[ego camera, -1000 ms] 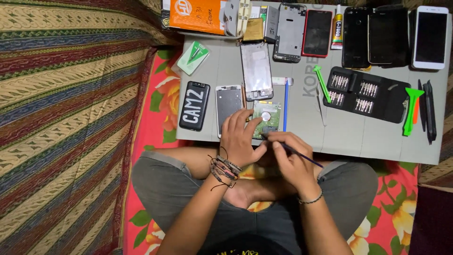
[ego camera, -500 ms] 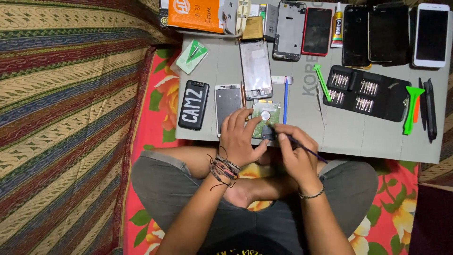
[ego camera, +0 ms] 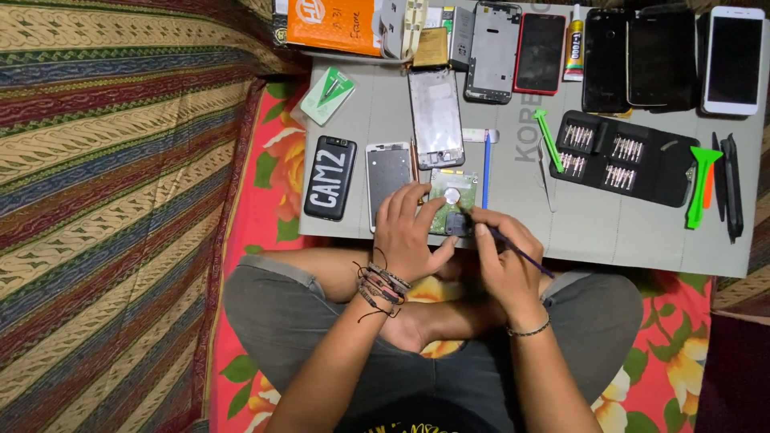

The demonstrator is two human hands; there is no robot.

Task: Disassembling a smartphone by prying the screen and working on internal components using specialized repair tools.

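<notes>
A small green circuit board with a round silver part (ego camera: 451,200) lies at the near edge of a grey work board (ego camera: 609,228). My left hand (ego camera: 407,232) rests flat on it, fingers spread, holding it down. My right hand (ego camera: 504,261) grips a thin dark screwdriver (ego camera: 521,255) like a pen, its tip down at the board's lower right corner. Both wrists carry bracelets. My crossed legs in grey trousers lie under the hands.
A phone frame (ego camera: 388,172) and a black case (ego camera: 330,177) lie left of the circuit board. A screen panel (ego camera: 435,117), a blue pen (ego camera: 486,168), a black bit set (ego camera: 622,158), green pry tools (ego camera: 700,183), several phones (ego camera: 732,60) and an orange box (ego camera: 335,24) sit farther back. Striped cloth lies at left.
My right hand has drawn in towards the circuit board and tipped the screwdriver more upright, its tip now on the board. My left hand has stayed pressed on it.
</notes>
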